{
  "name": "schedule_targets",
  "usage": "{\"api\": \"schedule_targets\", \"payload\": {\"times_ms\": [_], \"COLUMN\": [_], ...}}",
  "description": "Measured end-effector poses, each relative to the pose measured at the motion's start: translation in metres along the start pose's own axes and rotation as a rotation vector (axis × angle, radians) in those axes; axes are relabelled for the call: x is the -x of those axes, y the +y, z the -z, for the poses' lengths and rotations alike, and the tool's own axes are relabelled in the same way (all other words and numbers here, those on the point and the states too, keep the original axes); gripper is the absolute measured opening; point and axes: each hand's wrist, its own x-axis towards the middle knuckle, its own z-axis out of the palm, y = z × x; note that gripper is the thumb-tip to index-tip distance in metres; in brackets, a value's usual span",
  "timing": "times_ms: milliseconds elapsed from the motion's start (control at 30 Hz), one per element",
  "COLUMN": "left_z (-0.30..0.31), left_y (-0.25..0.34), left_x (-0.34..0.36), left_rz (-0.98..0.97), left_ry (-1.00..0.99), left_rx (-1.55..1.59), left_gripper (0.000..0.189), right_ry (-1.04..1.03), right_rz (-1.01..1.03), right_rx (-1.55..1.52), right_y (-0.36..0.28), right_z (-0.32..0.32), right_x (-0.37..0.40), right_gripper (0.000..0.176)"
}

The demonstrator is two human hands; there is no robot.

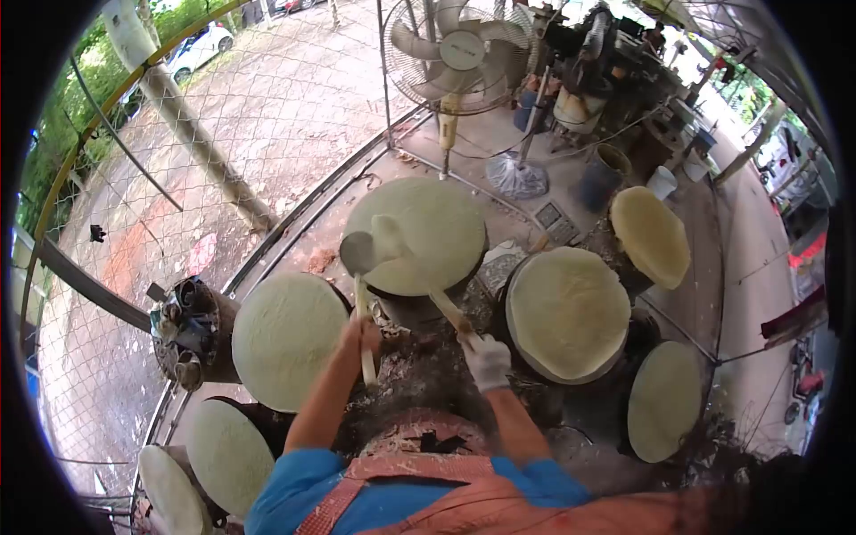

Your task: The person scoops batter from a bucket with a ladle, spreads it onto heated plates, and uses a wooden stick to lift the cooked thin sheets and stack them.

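Observation:
My left hand (360, 335), bare, is closed around the pale handle of a ladle (358, 253). Its round grey bowl hangs over the left edge of the middle round griddle (455, 209), which is covered with a pale green-yellow layer. In a white glove, my right hand (489, 362) grips the wooden handle of a spreader (448, 309). The spreader's pale head lies over the same griddle, blurred and hard to tell from the layer below. To the right, a thin round flatbread (571, 312) covers another griddle; a coated griddle (290, 341) stands to the left.
Several more round griddles stand around me, among them one at lower left (229, 455) and one at lower right (665, 401). Another flatbread (649, 236) lies at far right. A standing fan (462, 51), buckets (606, 176) and a wire fence (294, 98) are beyond.

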Motion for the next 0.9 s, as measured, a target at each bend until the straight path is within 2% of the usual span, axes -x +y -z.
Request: {"api": "schedule_targets", "payload": {"times_ms": [33,67,100,167,200,267,300,367,400,500,533,600,633,700,733,800,833,900], "left_z": [-0.024,-0.015,-0.016,-0.033,-0.034,-0.036,-0.037,-0.038,-0.039,-0.040,-0.042,-0.045,-0.041,-0.038,-0.037,-0.033,-0.023,-0.017], "left_y": [-0.014,-0.025,-0.029,-0.022,-0.027,-0.039,-0.046,-0.062,-0.070,-0.103,-0.114,-0.137,-0.148,-0.165,-0.169,-0.177,-0.176,-0.172], "left_x": [0.035,0.041,0.049,0.060,0.065,0.077,0.085,0.100,0.104,0.122,0.131,0.143,0.148,0.158,0.164,0.175,0.175,0.175], "left_rz": [-0.057,-0.041,-0.025,0.437,0.435,0.478,0.472,0.494,0.531,0.506,0.495,0.409,0.440,0.382,0.451,0.473,0.523,0.579], "left_ry": [0.127,0.145,0.179,0.142,0.148,-0.001,-0.011,-0.091,-0.145,-0.264,-0.183,-0.131,-0.134,-0.086,-0.108,-0.047,-0.017,-0.003], "left_rx": [-0.064,-0.024,0.008,0.672,0.702,0.861,0.877,0.870,0.877,0.886,0.940,0.979,1.033,0.993,1.007,1.076,1.036,1.021], "left_gripper": [0.018,0.016,0.016,0.019,0.019,0.031,0.031,0.038,0.041,0.039,0.038,0.031,0.035,0.033,0.030,0.029,0.027,0.028], "right_ry": [0.039,0.011,-0.016,-0.008,-0.034,0.044,0.035,-0.178,-0.181,-0.216,-0.197,-0.170,-0.229,-0.188,-0.171,-0.300,-0.269,-0.337], "right_rz": [0.073,0.116,0.044,-0.009,0.005,-0.163,-0.146,-0.378,-0.258,-0.108,-0.129,-0.036,-0.079,-0.084,-0.102,-0.030,-0.051,0.038], "right_rx": [0.036,0.088,0.045,0.002,0.005,-0.233,-0.228,-0.350,-0.277,0.010,0.034,0.191,0.259,0.232,0.238,0.254,0.255,0.248], "right_y": [0.003,0.005,0.006,-0.007,-0.009,-0.012,-0.010,-0.006,-0.004,0.036,0.053,0.083,0.099,0.121,0.132,0.157,0.163,0.170], "right_z": [0.003,0.003,-0.005,0.005,0.010,0.020,0.023,0.036,0.047,0.058,0.072,0.089,0.093,0.097,0.094,0.080,0.078,0.080], "right_x": [0.011,0.022,0.034,0.045,0.051,0.061,0.066,0.075,0.076,0.096,0.099,0.086,0.085,0.075,0.078,0.073,0.069,0.062], "right_gripper": [0.014,0.015,0.017,0.017,0.017,0.024,0.024,0.037,0.046,0.037,0.037,0.033,0.032,0.030,0.030,0.028,0.028,0.026]}}
